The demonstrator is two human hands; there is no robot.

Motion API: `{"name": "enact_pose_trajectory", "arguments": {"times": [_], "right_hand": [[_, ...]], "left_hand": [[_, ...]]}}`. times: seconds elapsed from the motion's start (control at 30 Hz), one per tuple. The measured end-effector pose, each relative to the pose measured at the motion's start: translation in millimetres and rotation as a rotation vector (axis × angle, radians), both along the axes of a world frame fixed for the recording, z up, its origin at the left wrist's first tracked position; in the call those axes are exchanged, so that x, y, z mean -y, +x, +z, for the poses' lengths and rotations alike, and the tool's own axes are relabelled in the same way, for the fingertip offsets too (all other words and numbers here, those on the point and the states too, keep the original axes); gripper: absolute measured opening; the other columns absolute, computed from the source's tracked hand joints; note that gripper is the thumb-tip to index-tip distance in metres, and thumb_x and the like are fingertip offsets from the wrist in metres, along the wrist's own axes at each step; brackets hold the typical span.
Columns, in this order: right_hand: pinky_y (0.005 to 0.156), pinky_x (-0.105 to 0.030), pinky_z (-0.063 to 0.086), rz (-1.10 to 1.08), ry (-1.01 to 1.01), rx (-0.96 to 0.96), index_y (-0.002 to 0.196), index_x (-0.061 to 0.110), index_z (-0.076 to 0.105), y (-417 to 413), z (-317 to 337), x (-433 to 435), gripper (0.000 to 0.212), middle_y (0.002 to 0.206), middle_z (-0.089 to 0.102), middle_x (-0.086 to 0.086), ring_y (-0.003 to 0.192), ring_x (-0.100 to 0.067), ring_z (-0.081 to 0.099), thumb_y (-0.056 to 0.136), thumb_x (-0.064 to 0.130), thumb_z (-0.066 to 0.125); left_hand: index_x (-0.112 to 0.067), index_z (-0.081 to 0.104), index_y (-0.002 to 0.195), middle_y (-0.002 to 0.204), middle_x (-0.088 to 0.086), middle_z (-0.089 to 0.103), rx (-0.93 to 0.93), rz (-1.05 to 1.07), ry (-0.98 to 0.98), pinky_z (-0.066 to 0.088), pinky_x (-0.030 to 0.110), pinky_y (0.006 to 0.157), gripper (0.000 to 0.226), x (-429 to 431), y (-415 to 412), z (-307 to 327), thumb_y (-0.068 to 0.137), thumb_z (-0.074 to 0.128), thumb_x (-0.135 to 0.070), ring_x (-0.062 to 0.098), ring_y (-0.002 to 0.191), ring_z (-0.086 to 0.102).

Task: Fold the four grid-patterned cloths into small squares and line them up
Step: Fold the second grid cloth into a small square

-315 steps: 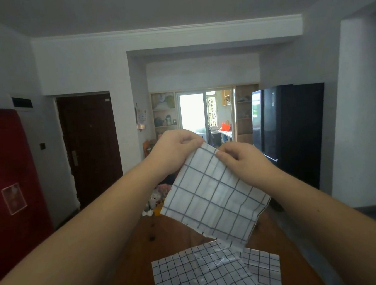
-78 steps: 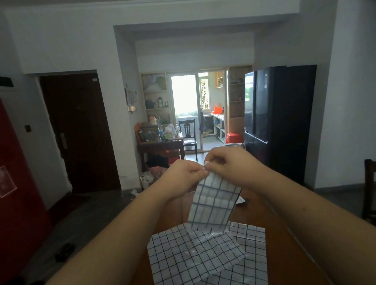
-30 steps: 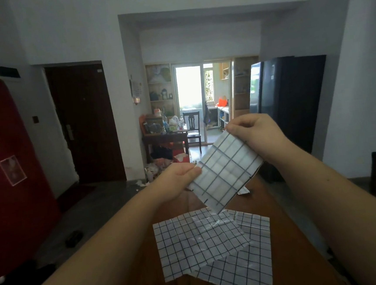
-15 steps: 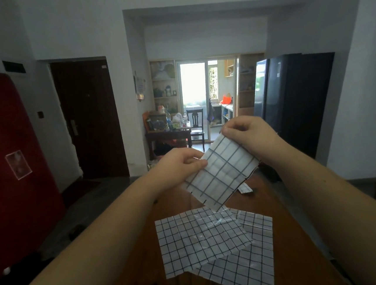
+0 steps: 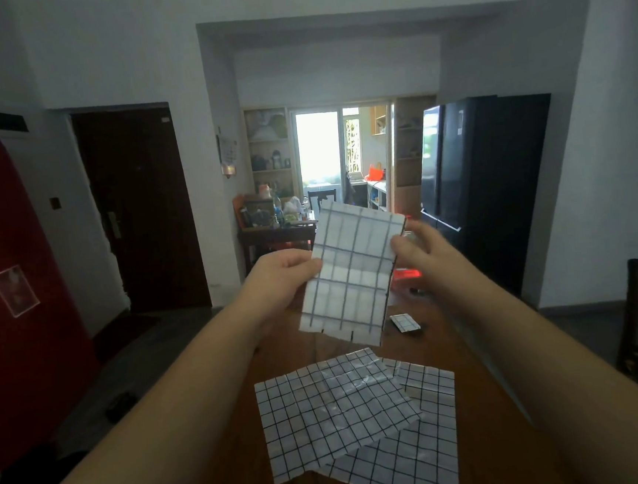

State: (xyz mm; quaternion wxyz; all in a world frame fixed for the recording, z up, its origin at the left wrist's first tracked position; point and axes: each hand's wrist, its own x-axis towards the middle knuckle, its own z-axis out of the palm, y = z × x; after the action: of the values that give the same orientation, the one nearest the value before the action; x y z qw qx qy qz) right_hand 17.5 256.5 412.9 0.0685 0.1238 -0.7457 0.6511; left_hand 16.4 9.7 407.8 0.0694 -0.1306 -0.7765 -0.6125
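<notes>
White held cloth [image 5: 351, 273], dark-gridded and part-folded, hangs above the tabletop [image 5: 429, 351], pinched at its left edge by the left hand [image 5: 286, 279] and at its right edge by the right hand [image 5: 422, 248]. Folded limp in mid-air, its layers could slip askew. Lowered carelessly, it might drag the two overlapping unfolded cloths [image 5: 332, 410] below or crowd the small folded square [image 5: 404, 322] beyond.

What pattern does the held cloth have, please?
The held cloth is white with dark grid lines; head view shows it.

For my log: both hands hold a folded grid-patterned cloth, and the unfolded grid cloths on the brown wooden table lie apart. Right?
No: the head view shows the unfolded grid cloths overlapping on that table. Left hand and right hand do hold the folded grid-patterned cloth.
</notes>
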Motion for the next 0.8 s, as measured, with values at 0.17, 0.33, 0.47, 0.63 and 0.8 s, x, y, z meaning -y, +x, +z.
{"name": "enact_pose_trajectory", "arguments": {"times": [0.17,0.33,0.47,0.63,0.8], "right_hand": [[0.073,-0.028,0.060,0.138,-0.083,0.037,0.121,0.018,0.063,3,-32,17,0.023,0.111,0.075,-0.003,0.098,-0.018,0.073,0.100,0.024,0.057],[0.077,-0.037,0.062,0.054,-0.074,-0.029,0.108,0.010,0.068,1,-26,14,0.016,0.101,0.074,-0.016,0.092,-0.028,0.074,0.099,0.010,0.054],[0.084,-0.041,0.059,0.089,-0.085,-0.040,0.102,0.007,0.072,1,-22,3,0.017,0.106,0.070,-0.025,0.100,-0.036,0.069,0.099,0.009,0.055],[0.071,-0.022,0.057,0.150,-0.072,-0.090,0.106,0.006,0.075,0,-12,-12,0.020,0.101,0.077,-0.004,0.095,-0.020,0.073,0.091,0.001,0.062],[0.071,-0.018,0.056,0.173,0.052,-0.189,0.101,-0.002,0.075,2,-9,-25,0.018,0.099,0.077,-0.001,0.093,-0.014,0.073,0.093,-0.004,0.058]], "left_hand": [[-0.012,0.073,0.115,0.107,0.008,0.077,0.005,0.018,0.063,0.060,0.042,0.090,0.023,-3,-2,-10,0.102,0.059,-0.023,0.029,0.103,0.073],[-0.012,0.070,0.120,0.111,0.009,0.076,0.058,-0.075,0.086,0.059,0.046,0.092,0.023,-3,1,-9,0.103,0.056,-0.016,0.029,0.105,0.073],[-0.007,0.066,0.126,0.119,0.018,0.072,0.110,-0.214,0.092,0.059,0.047,0.092,0.027,2,1,-3,0.102,0.054,-0.010,0.035,0.110,0.071],[-0.002,0.070,0.116,0.113,0.017,0.074,0.095,-0.243,0.062,0.062,0.031,0.075,0.021,4,1,9,0.098,0.059,-0.005,0.029,0.103,0.073],[0.001,0.070,0.112,0.111,0.020,0.074,0.043,-0.250,-0.019,0.062,0.030,0.076,0.022,2,2,18,0.101,0.051,0.001,0.032,0.103,0.073]]}}
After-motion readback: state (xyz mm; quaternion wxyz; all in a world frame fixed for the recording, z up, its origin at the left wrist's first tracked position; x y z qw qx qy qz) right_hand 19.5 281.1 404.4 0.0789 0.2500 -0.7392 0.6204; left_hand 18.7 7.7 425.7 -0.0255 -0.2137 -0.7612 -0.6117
